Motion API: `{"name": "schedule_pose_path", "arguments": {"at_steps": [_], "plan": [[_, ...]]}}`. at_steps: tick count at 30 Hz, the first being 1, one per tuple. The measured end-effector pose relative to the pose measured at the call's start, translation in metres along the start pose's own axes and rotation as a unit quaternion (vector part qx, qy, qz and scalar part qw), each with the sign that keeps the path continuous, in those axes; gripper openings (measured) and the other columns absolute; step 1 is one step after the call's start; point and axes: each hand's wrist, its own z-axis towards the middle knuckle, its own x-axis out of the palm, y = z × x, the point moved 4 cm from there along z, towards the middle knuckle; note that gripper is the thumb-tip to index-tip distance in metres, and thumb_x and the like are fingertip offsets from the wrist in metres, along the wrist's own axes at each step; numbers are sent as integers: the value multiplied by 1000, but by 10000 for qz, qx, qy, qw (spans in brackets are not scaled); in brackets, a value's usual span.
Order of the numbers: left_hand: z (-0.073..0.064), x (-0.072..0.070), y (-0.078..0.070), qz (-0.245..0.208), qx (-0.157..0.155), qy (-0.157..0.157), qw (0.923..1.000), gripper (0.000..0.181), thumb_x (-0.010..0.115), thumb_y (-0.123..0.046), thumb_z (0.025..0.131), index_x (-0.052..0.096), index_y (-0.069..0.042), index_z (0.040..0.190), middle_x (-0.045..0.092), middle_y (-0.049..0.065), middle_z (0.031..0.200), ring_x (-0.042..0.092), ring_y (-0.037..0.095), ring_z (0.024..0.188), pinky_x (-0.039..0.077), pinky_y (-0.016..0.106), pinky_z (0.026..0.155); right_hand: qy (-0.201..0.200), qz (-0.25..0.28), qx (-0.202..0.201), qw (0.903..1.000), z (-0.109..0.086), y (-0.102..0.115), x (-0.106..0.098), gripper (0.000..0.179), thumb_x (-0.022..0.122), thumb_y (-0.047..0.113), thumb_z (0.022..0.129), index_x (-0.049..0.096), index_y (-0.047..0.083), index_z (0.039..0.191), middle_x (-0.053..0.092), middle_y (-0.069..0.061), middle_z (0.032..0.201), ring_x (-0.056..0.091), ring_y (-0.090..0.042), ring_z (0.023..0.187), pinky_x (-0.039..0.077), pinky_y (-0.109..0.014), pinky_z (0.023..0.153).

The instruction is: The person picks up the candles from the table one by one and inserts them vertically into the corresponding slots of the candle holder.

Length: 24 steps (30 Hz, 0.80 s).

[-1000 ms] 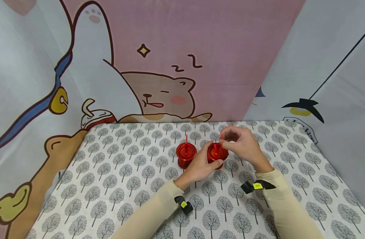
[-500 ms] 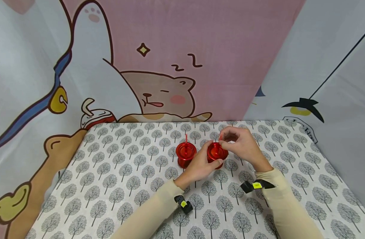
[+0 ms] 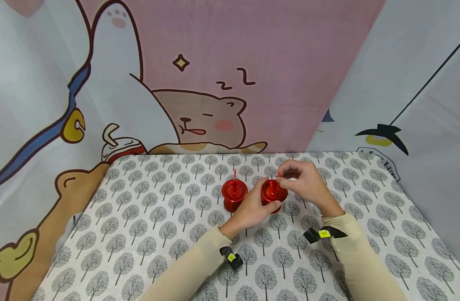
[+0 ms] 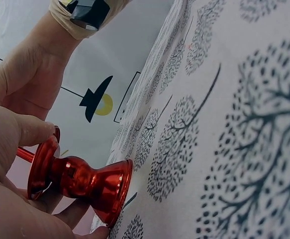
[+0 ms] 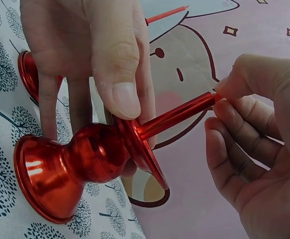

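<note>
A shiny red metal candlestick (image 3: pixel 273 191), waisted with a dished top and a flared foot, stands upright on the cloth. My left hand (image 3: pixel 252 209) grips it, thumb and fingers on either side of the dish rim; in the left wrist view fingers also pass behind the candlestick's waist (image 4: pixel 75 177). From the dish rises a narrow red tube (image 5: pixel 179 114). At its top my right hand (image 3: pixel 305 182) pinches a slim red candle between thumb and forefinger, mostly hidden by the fingertips. The other right fingers curl loosely beneath.
A matching red candlestick (image 3: pixel 235 194) stands just left of my left hand, with a slim red candle (image 3: pixel 235 175) upright in it. Both are on a table covered with a tree-print cloth (image 3: pixel 139 234). Cartoon-print curtains (image 3: pixel 290 75) hang behind and at both sides.
</note>
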Motion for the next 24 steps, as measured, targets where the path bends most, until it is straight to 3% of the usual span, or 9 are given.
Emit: {"name": "schedule_pose_path", "arguments": {"at_steps": [15,24], "plan": [[0,0,0,-32,-2,16,10000,83,74,-27,105,29,-6,173,55,17,160,59,26,142,48,36,117,-35,34,-84,10000,-1,1,0,11,76,-8,88,77,3,92,75,-9,94,73,-17,89,62,-23,79],[0,0,0,14,-12,2,10000,83,73,-28,106,29,-6,173,55,18,161,59,27,143,48,37,117,-73,14,-2,10000,0,-1,-1,6,79,-4,89,77,0,92,76,-9,93,73,-16,85,62,-25,73]]}}
